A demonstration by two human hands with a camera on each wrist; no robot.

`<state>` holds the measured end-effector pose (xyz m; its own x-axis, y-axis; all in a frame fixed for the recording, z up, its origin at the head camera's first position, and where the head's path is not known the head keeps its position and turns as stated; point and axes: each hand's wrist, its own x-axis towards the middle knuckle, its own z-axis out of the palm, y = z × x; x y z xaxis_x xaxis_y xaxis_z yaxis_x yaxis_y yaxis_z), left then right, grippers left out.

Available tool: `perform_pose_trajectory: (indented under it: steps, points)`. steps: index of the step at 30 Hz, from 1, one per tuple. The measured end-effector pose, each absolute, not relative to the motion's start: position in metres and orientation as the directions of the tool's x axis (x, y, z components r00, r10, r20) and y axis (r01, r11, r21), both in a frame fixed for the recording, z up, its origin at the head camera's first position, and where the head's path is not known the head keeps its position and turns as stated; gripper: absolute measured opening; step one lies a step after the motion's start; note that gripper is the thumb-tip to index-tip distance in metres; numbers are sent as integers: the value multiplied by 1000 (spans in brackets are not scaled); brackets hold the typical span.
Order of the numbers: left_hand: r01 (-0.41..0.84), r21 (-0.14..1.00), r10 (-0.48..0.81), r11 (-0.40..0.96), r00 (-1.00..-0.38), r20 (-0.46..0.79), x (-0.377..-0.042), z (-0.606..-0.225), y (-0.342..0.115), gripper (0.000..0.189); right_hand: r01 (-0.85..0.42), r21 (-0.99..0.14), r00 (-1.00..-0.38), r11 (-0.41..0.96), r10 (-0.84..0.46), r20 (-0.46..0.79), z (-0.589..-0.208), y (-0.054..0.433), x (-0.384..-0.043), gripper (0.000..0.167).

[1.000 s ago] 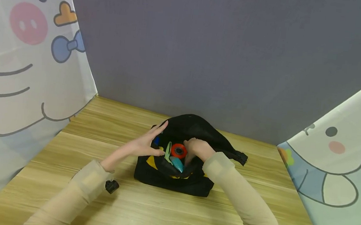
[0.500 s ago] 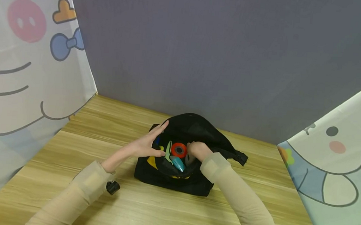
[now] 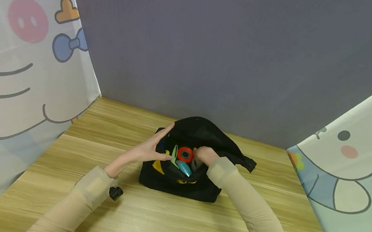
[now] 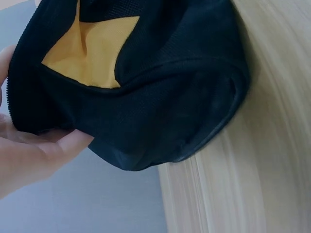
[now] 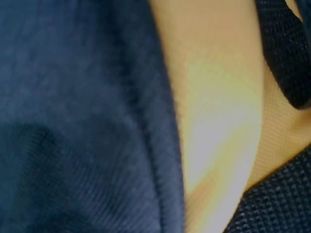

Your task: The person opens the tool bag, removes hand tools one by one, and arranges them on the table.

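The black bag sits on the table, its mouth facing up, probably for easy reach. The left hand is spread wide at its left rim, seemingly bracing it open. The right hand dips inside, right of a red disc and teal item; its fingertips are hidden, so its opening and grip cannot be told.
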<state>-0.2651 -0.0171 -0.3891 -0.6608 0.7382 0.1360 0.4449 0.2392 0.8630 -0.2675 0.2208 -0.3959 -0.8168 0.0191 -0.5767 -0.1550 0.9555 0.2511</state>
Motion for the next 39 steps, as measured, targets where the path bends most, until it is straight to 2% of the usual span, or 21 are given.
perform_pose_trajectory:
  steps: [2, 5, 10, 13, 22, 29, 39]
  points:
    - [465, 855, 738, 231, -656, 158, -266, -391, -17, 106, -170, 254, -805, 952, 15, -594, -386, 217, -262, 67]
    - [482, 845, 729, 233, -662, 177, -267, -393, -17, 106, -198, 248, -816, 948, -20, -577, -385, 219, -262, 67]
    - [497, 828, 688, 259, -697, 203, -267, -392, -19, 107, -216, 202, -841, 955, -77, -535, -382, 219, -262, 48]
    - [523, 801, 657, 291, -718, 230, -268, -391, -20, 106, -201, 173, -835, 964, -76, -545, -379, 217, -264, 46]
    - [531, 782, 639, 327, -733, 231, -270, -387, -24, 104, -155, 126, -824, 980, -58, -563, -368, 218, -266, 84]
    - [530, 775, 642, 344, -735, 218, -268, -387, -24, 102, -215, 52, -850, 975, -160, -502, -353, 217, -264, 74]
    - [534, 779, 655, 330, -723, 218, -268, -392, -21, 101, -250, 24, -868, 968, -213, -448, -327, 212, -260, 79]
